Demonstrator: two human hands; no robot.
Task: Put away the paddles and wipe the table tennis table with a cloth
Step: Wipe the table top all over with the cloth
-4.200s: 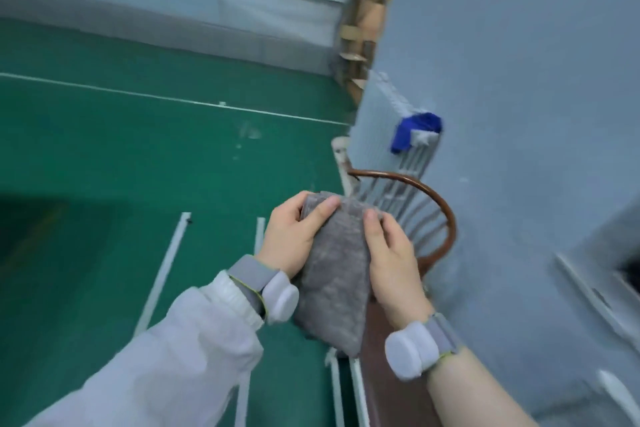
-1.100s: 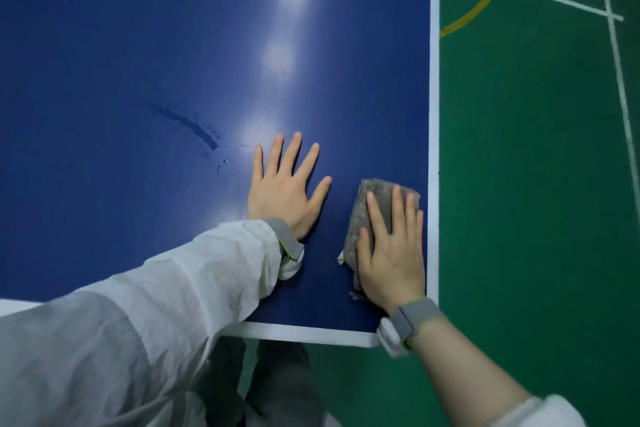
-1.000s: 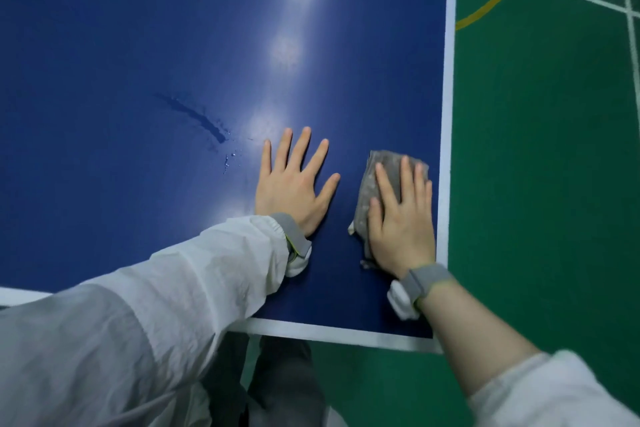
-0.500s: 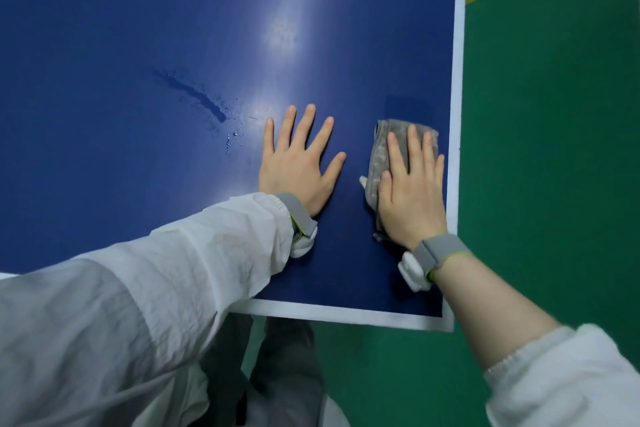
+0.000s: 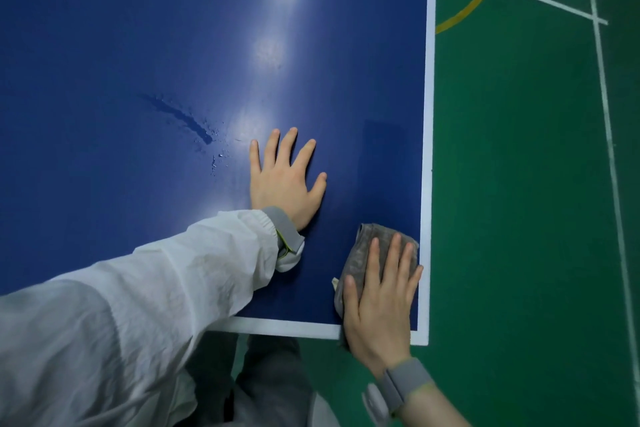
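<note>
Pulled back to the table [image 5: 207,28] corner, flat right hand [image 5: 379,308] presses cloth [image 5: 360,253]; left hand [image 5: 284,180] splayed.

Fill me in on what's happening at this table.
A person is wiping a blue table tennis table. The right hand presses a folded grey cloth flat on the near right corner, beside the white edge line. The left hand lies flat on the surface with fingers spread, apparently as a brace. A wet streak with droplets sits just left of that hand, not yet wiped. No paddles are in view.
</note>
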